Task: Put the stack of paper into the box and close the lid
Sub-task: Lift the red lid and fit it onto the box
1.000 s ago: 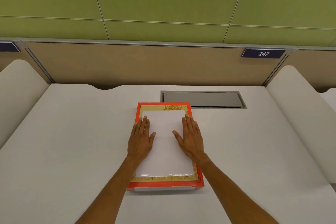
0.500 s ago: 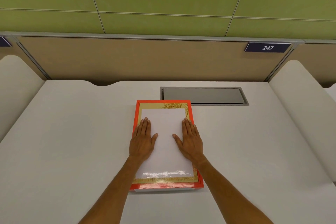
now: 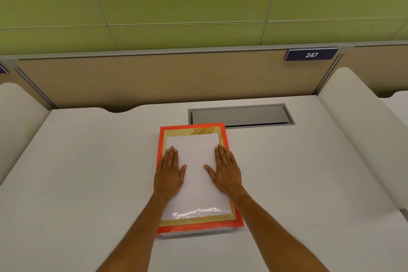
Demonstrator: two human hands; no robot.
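Since the hands slid a bit outward from a second ago, looks like the lid's getting pressed shut. Left hand (image 3: 169,173) and right hand (image 3: 226,170) lie flat, fingers together, on the red box (image 3: 199,226) mid-table (image 3: 77,172). Paper's hidden, presumably inside.

We see both bare forearms (image 3: 132,243) cut off by the bottom edge. The flat left hand (image 3: 169,174) and right hand (image 3: 227,173) hide parts of the red-rimmed box's white, gold-bordered top (image 3: 196,183). A dark blue sign (image 3: 3,69) is clipped at the left edge.
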